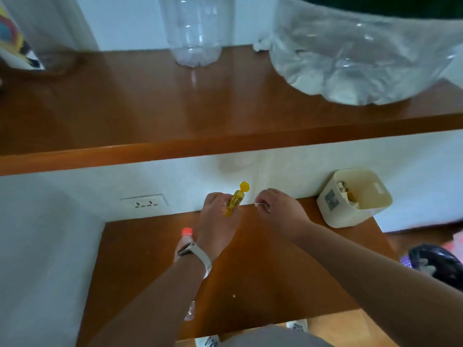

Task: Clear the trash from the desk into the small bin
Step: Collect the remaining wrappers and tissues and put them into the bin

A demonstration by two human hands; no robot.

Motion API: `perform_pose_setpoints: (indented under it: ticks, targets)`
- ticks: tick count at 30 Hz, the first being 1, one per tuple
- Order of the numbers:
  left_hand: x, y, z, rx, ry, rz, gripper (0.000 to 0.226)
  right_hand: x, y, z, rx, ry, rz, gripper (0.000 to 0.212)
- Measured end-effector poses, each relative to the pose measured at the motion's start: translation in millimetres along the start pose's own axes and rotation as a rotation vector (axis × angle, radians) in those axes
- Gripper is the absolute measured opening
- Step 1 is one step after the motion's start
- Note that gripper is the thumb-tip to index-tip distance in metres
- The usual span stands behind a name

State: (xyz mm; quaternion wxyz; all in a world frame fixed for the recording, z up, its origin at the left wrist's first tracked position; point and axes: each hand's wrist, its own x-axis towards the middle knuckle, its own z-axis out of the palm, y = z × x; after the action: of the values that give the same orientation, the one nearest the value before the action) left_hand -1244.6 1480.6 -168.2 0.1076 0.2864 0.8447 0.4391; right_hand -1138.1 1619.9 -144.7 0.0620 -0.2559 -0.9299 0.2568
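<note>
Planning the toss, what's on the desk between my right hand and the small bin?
Nothing: the head view shows bare desk between right hand and bin.

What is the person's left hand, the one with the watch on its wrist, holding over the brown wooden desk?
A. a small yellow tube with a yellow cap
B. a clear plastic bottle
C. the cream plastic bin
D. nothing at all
A: the left hand is closed around a small yellow tube with a yellow cap, whose cap sticks up above the fingers, while the cream plastic bin sits apart at the desk's right rear corner.

Pale-strapped watch (194, 254), bare forearms
</note>
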Motion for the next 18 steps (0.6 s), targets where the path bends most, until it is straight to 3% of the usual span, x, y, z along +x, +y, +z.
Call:
perform_pose_setpoints:
  ticks: [10,18]
  targets:
    - [-1,104,118,-0.025,-0.112,0.06,0.015,-38,122,-90,0.052,0.127,0.11,0.017]
    - [3,172,195,-0.029,-0.095,0.069,0.013,-50,217,-142,0.13,0.151,0.122,0.014]
